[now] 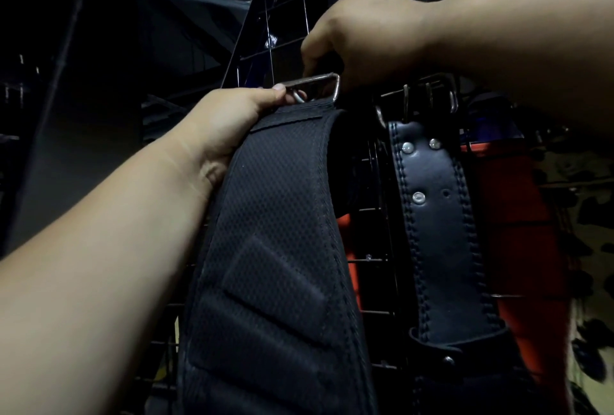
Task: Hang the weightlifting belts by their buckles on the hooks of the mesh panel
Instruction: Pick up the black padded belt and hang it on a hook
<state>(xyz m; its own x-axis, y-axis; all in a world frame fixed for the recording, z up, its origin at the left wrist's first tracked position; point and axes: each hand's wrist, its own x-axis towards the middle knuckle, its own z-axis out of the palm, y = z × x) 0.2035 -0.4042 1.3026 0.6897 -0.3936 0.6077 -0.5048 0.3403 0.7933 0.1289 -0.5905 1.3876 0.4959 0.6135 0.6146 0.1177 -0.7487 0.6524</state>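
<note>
Two weightlifting belts and two bare hands fill a dim, close view of a black wire mesh panel (282, 15). One belt is a black fabric belt (275, 231) with a woven, dimpled surface, stitched edges and a raised rectangular patch; it hangs down the middle of the view, widening toward the bottom. At its top end sits a silver rectangular metal buckle (315, 87), held up against the mesh. The left hand (226, 122) grips the top of this belt from the left, fingers curled round it, thumb tip touching the buckle's left corner. The right hand (358, 35) reaches in from the upper right, fingers curled down behind the buckle; whether they pinch it cannot be seen.

The second, a black leather belt (438, 215) with double stitching, three visible silver rivets and a punched hole, hangs just right of the first, its metal buckle (428, 95) at the top against the mesh. Only a narrow gap separates the belts. Something orange-red (518, 215) shows behind the mesh on the right. Left of the panel lies dark, open space.
</note>
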